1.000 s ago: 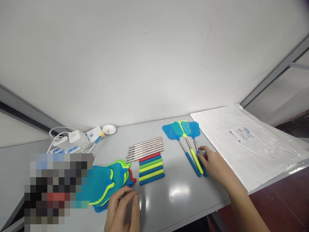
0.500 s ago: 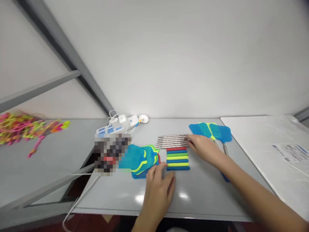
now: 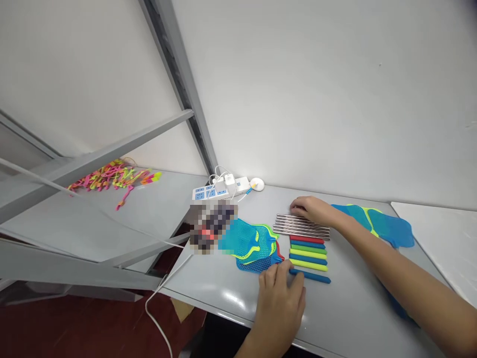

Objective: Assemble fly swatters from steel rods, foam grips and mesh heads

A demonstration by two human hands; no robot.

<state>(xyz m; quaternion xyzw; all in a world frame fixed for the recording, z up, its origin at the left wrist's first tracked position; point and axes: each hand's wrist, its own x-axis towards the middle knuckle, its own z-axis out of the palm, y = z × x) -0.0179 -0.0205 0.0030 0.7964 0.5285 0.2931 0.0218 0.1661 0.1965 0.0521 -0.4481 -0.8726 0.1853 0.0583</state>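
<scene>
Coloured plastic handles (image 3: 308, 253) lie side by side in red, blue, green and yellow. The nearest blue handle (image 3: 315, 277) sits apart from the row, its left end between the thumb and index finger of my left hand (image 3: 279, 298). Behind the row lies a set of thin metal rods (image 3: 301, 226), parallel to one another. My right hand (image 3: 313, 209) rests over their far edge with fingers curled and closed; its fingertips are partly hidden. Left of the handles is a stack of fly swatter heads (image 3: 246, 241), mostly blue with yellow-green trim.
Assembled fly swatters (image 3: 387, 226) lie to the right, partly behind my right arm. A white board (image 3: 443, 238) is at the right edge. A power strip (image 3: 210, 193) stands by the wall, near a blurred-out object (image 3: 212, 228). Pink and yellow pieces (image 3: 112, 176) lie beyond the metal frame.
The view has turned left. My right hand has moved from the rods' right end to their far edge. The nearest blue handle has come away from the row toward me.
</scene>
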